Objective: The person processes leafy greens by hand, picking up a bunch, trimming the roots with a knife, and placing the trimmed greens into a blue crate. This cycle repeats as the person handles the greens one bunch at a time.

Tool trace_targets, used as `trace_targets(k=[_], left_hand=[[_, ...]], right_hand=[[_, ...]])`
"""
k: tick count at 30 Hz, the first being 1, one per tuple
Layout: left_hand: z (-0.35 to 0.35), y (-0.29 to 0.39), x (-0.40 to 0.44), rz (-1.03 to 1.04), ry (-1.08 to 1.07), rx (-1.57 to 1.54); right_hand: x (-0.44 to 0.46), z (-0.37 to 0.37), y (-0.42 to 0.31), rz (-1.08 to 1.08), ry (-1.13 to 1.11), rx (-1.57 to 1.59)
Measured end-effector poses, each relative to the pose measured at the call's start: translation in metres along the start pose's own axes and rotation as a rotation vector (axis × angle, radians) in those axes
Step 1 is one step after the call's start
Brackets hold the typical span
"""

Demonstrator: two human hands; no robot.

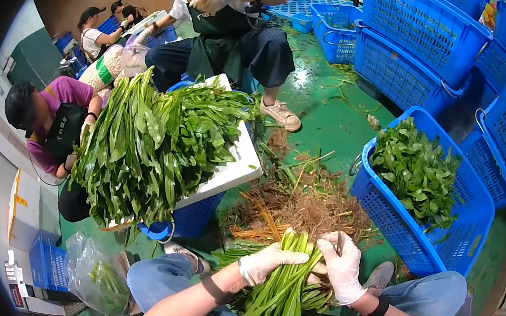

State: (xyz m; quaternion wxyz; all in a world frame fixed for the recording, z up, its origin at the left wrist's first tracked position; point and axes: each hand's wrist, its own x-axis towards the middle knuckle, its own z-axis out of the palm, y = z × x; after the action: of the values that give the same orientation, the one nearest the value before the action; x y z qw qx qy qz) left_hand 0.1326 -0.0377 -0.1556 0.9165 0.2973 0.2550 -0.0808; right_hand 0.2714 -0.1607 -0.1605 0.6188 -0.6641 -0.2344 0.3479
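Note:
My left hand (271,264), in a white glove, is wrapped round a bunch of long leafy greens (279,308). The pale cut-looking ends point away from me and the leaves hang towards my lap. Close on its right, my gloved right hand (343,271) is closed at the stems. A thin dark blade (339,242), which looks like a small knife, sticks up from its fingers; the handle is hidden. Beyond both hands lies a heap of brown roots and trimmings (304,206) on the green floor.
A large pile of greens (152,145) lies on a white foam board (232,167) ahead left. To the right stands a blue crate (403,232) with leaves (414,170). Stacked blue crates (419,33) line the back right. A co-worker (231,33) sits opposite; another (57,119) is left.

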Motion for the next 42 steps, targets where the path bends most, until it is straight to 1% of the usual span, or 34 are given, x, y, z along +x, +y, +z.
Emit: trace_targets(k=[1, 3, 5, 6, 7, 9, 10, 12, 13, 15, 16, 17, 19, 21, 22, 23, 24, 25, 26, 27, 28, 29, 31, 32, 33, 35, 37, 39, 40, 42], left_hand=[[0.002, 0.002, -0.003, -0.019, -0.022, -0.017], [-0.012, -0.002, 0.004, 0.005, -0.006, 0.020], [-0.013, -0.004, 0.005, 0.029, 0.006, 0.058], [-0.005, -0.003, 0.004, 0.060, 0.077, 0.144], [0.000, -0.003, 0.005, 0.091, 0.147, 0.232], [0.002, -0.006, 0.006, 0.106, 0.174, 0.194], [0.005, -0.006, 0.004, 0.117, 0.183, 0.144], [0.009, -0.004, 0.003, 0.123, 0.190, 0.100], [0.009, -0.002, 0.002, 0.101, 0.167, 0.083], [0.006, -0.002, 0.002, 0.079, 0.147, 0.065], [0.001, -0.004, 0.004, 0.095, 0.137, 0.188], [-0.001, -0.005, 0.005, 0.112, 0.128, 0.310], [0.002, -0.008, 0.007, 0.108, 0.156, 0.342], [0.001, -0.014, 0.013, 0.243, 0.226, 0.364], [0.002, -0.014, 0.013, 0.239, 0.227, 0.297], [0.004, -0.012, 0.010, 0.240, 0.227, 0.297], [0.010, -0.004, 0.003, 0.209, 0.272, 0.221], [0.012, 0.002, -0.003, 0.178, 0.316, 0.145], [0.001, 0.004, -0.003, 0.152, 0.308, 0.150], [0.000, 0.007, -0.004, 0.159, 0.372, 0.130], [0.002, 0.008, -0.007, 0.169, 0.397, 0.131], [0.008, 0.012, -0.011, 0.177, 0.424, 0.129], [0.005, 0.006, -0.008, 0.196, 0.421, 0.141], [0.004, 0.004, -0.006, 0.218, 0.413, 0.161], [0.004, 0.002, -0.004, 0.214, 0.411, 0.162], [0.005, -0.001, -0.001, 0.264, 0.395, 0.185], [0.006, -0.002, 0.002, 0.282, 0.399, 0.244], [0.007, -0.002, 0.002, 0.224, 0.421, 0.280], [0.006, -0.003, 0.003, 0.222, 0.420, 0.280], [0.004, -0.005, 0.005, 0.215, 0.388, 0.275]], right_hand=[[0.000, 0.000, 0.000, -0.094, -0.003, -0.129], [0.003, -0.003, 0.000, -0.052, -0.050, -0.130], [0.006, -0.006, -0.006, -0.112, -0.080, -0.170], [0.010, -0.010, -0.009, -0.114, -0.126, -0.408], [0.011, -0.010, -0.009, -0.115, -0.126, -0.408], [0.011, -0.011, -0.010, -0.227, -0.108, -0.650], [0.009, -0.010, -0.013, -0.226, -0.107, -0.649], [0.005, -0.006, -0.022, -0.084, -0.091, -0.460], [0.005, -0.006, -0.016, -0.081, -0.087, -0.458], [0.007, -0.007, -0.001, 0.043, -0.016, -0.069], [0.007, -0.007, 0.001, 0.027, -0.013, -0.003], [0.005, -0.005, 0.001, 0.028, -0.015, -0.004], [0.001, 0.000, -0.004, 0.059, 0.046, 0.259], [0.004, -0.001, -0.001, 0.036, 0.011, 0.259], [0.007, -0.003, 0.001, 0.014, -0.022, 0.261], [0.008, -0.005, 0.001, -0.007, -0.057, 0.264], [0.010, -0.016, -0.001, -0.048, -0.074, -0.104], [0.007, -0.024, -0.027, -0.097, -0.145, -0.434], [0.012, -0.031, -0.020, -0.297, -0.135, -0.495], [0.018, -0.034, -0.014, -0.497, -0.122, -0.554], [0.019, -0.033, -0.010, -0.530, -0.133, -0.542], [0.018, -0.036, -0.006, -0.527, -0.139, -0.542], [0.015, -0.041, -0.006, -0.327, -0.333, -0.529], [0.013, -0.039, -0.003, -0.392, -0.314, -0.465], [0.013, -0.040, 0.000, -0.389, -0.310, -0.464], [0.013, -0.044, 0.004, -0.172, -0.327, -0.514], [0.014, -0.042, 0.002, -0.212, -0.299, -0.498], [0.013, -0.040, -0.015, -0.058, -0.405, -0.556], [0.013, -0.040, -0.011, -0.056, -0.404, -0.555], [0.014, -0.041, 0.006, -0.077, -0.393, -0.458]])
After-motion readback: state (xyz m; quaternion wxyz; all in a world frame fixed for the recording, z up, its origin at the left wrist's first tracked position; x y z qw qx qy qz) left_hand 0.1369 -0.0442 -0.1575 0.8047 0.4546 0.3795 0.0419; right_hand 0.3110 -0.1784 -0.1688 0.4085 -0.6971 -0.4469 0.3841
